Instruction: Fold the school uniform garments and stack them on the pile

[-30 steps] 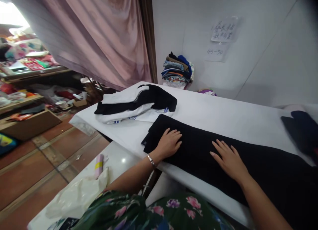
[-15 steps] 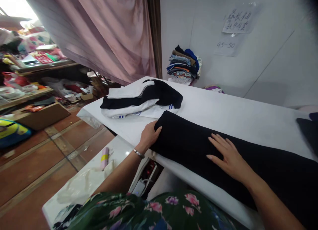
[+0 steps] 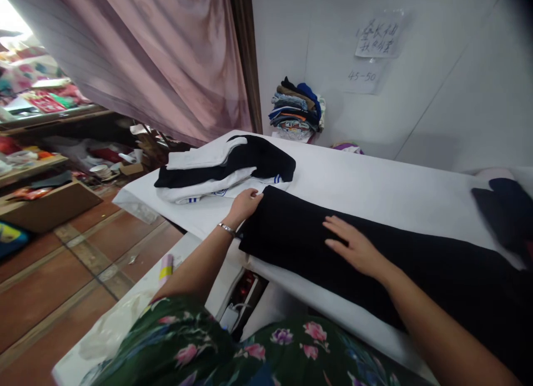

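Note:
A long black garment (image 3: 300, 236) lies flat across the white table, straight like a folded trouser leg. At the far corner of its left end, my left hand (image 3: 245, 205) has its fingers closed on the edge. My right hand (image 3: 353, 246) rests open near the middle of the cloth, palm down with fingers spread. Just beyond my left hand, a loose pile of black and white clothes (image 3: 262, 158) with blue stripes lies on the table.
Folded clothes (image 3: 295, 108) are stacked against the wall behind the white table (image 3: 350, 172). Dark cloth (image 3: 499, 208) lies at the right. A lower white surface at the left holds a pink roll (image 3: 165, 268) and a plastic bag (image 3: 110, 330). A pink curtain (image 3: 179, 58) hangs behind.
My left hand has shifted up along the garment's left end to its far corner. My right hand has slid a little left over the cloth. The view has turned slightly right.

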The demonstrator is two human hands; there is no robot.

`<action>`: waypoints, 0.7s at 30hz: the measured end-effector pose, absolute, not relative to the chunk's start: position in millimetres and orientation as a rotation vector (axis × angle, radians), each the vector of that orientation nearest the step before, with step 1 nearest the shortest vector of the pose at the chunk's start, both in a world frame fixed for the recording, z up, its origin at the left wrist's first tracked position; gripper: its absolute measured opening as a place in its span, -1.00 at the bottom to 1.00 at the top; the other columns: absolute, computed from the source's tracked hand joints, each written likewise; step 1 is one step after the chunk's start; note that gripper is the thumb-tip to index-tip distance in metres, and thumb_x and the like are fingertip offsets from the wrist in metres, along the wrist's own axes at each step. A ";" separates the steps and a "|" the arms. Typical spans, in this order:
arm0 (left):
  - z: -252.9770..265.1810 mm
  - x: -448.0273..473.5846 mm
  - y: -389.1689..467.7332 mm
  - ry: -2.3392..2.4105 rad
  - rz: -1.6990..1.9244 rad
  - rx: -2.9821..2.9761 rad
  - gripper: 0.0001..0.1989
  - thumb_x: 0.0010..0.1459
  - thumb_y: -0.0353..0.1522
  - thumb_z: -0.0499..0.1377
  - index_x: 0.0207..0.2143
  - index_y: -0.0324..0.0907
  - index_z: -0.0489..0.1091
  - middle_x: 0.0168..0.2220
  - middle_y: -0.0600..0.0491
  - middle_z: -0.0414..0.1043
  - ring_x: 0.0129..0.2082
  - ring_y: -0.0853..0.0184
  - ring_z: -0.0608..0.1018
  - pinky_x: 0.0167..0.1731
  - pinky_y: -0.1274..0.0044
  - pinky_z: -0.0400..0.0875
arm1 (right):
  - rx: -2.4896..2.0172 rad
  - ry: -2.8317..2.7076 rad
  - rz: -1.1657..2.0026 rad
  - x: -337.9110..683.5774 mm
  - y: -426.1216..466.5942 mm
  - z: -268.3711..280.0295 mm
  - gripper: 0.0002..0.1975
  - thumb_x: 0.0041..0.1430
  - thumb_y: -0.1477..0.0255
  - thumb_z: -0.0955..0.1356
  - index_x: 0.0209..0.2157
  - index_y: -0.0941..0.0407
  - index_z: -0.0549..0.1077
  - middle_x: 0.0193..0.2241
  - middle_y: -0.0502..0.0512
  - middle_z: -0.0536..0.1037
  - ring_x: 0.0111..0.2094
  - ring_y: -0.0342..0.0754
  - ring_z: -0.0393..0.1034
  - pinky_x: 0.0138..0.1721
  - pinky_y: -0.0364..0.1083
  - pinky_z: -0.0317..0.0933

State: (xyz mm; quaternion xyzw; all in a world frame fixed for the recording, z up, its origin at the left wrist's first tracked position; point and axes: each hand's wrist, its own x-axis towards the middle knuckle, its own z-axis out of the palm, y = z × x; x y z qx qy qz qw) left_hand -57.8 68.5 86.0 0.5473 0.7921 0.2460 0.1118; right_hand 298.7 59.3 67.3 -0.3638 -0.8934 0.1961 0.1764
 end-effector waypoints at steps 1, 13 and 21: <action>87.9 -57.4 77.6 2.322 0.657 1.668 -0.59 0.19 -0.14 0.05 -0.07 -0.21 0.43 -0.10 -0.08 0.52 -0.14 0.21 0.53 -0.14 0.48 0.35 | -1.102 -2.453 0.514 312.4 71.4 67.9 -0.46 0.27 0.09 0.17 0.18 0.03 0.32 0.24 0.13 0.25 0.28 0.09 0.05 0.26 0.16 -0.01; 94.0 -40.4 154.7 1.946 0.193 2.121 -0.59 -0.06 -0.28 0.31 -0.10 -0.13 0.48 0.00 -0.09 0.48 0.05 0.09 0.44 0.04 0.38 0.25 | -1.849 -2.412 0.529 419.0 138.2 41.6 -0.52 0.07 0.05 0.30 -0.16 0.10 0.54 -0.18 0.19 0.60 -0.12 0.18 0.48 -0.10 0.07 0.32; 94.6 -43.2 184.2 1.918 0.283 2.115 -0.71 0.03 -0.22 0.22 -0.20 -0.12 0.53 -0.14 -0.01 0.54 -0.12 0.21 0.51 -0.13 0.52 0.33 | -1.934 -2.183 0.295 417.2 130.0 53.7 -0.53 0.14 0.01 0.22 -0.21 0.05 0.53 -0.28 0.16 0.61 -0.20 0.15 0.49 -0.24 0.02 0.31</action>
